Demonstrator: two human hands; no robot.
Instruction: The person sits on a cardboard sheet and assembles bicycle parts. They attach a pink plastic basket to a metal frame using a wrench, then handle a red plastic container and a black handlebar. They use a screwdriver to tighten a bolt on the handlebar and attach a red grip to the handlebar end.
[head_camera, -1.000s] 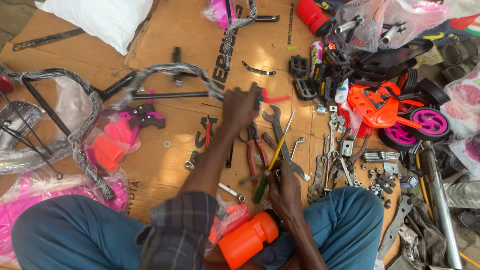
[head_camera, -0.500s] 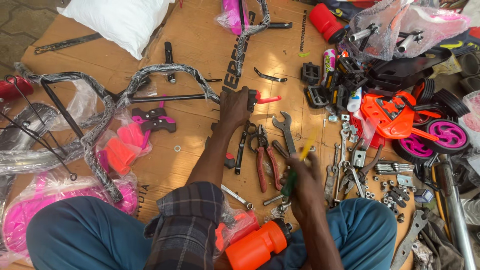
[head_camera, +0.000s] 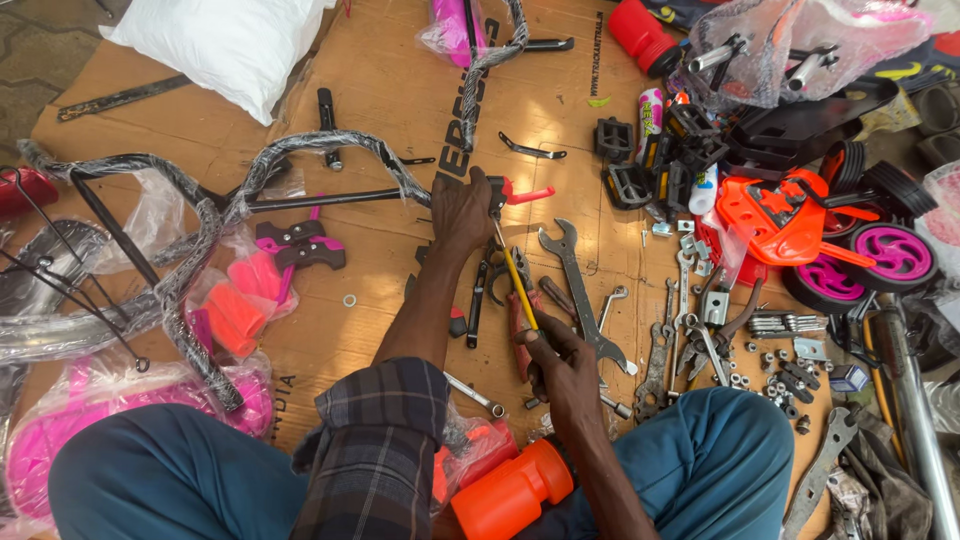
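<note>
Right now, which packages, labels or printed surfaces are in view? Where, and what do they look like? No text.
Flattened cardboard carton: work surface under everything, brown with black print.
Small bottle: upper right by the black pedals, white with a pink and green label.
Clear plastic bag: left of the left hand, holding pink and orange parts.
Clear plastic bag: top right, holding metal and pink parts.
No screens or signs.

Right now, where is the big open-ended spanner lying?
In the head view, the big spanner lies on the cardboard right of centre, just right of the screwdriver held in the right hand, left of the scattered nuts.
</note>
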